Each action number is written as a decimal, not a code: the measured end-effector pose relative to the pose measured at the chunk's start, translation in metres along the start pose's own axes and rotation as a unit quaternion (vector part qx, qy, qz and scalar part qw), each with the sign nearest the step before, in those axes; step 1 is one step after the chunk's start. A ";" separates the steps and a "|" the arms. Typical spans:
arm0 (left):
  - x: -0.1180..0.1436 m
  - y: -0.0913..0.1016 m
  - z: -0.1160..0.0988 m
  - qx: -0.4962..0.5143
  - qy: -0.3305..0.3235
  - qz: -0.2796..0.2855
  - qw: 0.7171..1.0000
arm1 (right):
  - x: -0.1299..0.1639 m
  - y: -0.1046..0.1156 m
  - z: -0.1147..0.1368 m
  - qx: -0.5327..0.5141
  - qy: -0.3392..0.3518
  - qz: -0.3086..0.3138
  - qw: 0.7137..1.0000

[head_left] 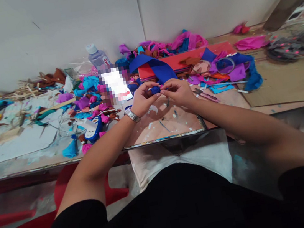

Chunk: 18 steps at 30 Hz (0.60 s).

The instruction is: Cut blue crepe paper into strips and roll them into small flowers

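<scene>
My left hand point(143, 99) and my right hand point(177, 91) meet over the workbench point(171, 124), both pinching a small rolled wad of dark blue fabric point(155, 89). A wide blue ribbon strip point(158, 68) runs from that roll up and back over the red sheet point(186, 59). A silver watch point(131, 114) sits on my left wrist. Just right of my right hand lie small pink-handled snips point(206, 96).
Piles of pink, purple and blue fabric scraps point(91, 97) cover the table's middle and back. A blue-and-white glue gun point(92, 128) lies left of my hands, a water bottle point(98, 57) stands by the wall, a tape roll point(224, 65) sits right. Brown cardboard point(287, 85) covers the right side.
</scene>
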<state>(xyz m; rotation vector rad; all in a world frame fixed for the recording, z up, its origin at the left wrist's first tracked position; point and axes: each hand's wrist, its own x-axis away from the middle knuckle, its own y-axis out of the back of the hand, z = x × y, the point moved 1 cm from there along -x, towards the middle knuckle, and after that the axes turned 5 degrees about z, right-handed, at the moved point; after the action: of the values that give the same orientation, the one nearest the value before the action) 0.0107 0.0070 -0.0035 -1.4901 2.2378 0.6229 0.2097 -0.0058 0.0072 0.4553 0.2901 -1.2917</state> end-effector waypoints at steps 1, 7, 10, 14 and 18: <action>0.000 0.000 0.000 0.004 0.001 0.002 1.000 | 0.000 0.000 0.000 -0.008 -0.014 -0.001 1.000; 0.000 0.001 0.003 0.012 0.009 0.007 1.000 | -0.004 -0.002 -0.004 -0.057 -0.051 -0.013 0.997; -0.001 0.002 0.004 0.012 0.003 0.008 1.000 | -0.005 -0.002 -0.006 -0.078 -0.055 -0.012 0.995; -0.001 0.002 0.004 -0.009 -0.006 -0.004 1.000 | -0.006 -0.003 -0.009 -0.118 -0.088 -0.001 0.989; -0.001 0.002 0.004 -0.017 0.007 -0.004 1.000 | -0.005 -0.004 -0.011 -0.139 -0.123 0.016 0.982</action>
<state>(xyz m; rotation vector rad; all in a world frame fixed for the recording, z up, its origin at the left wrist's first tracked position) 0.0098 0.0109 -0.0059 -1.5244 2.2404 0.6539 0.2053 0.0035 -0.0006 0.0606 0.2489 -1.2380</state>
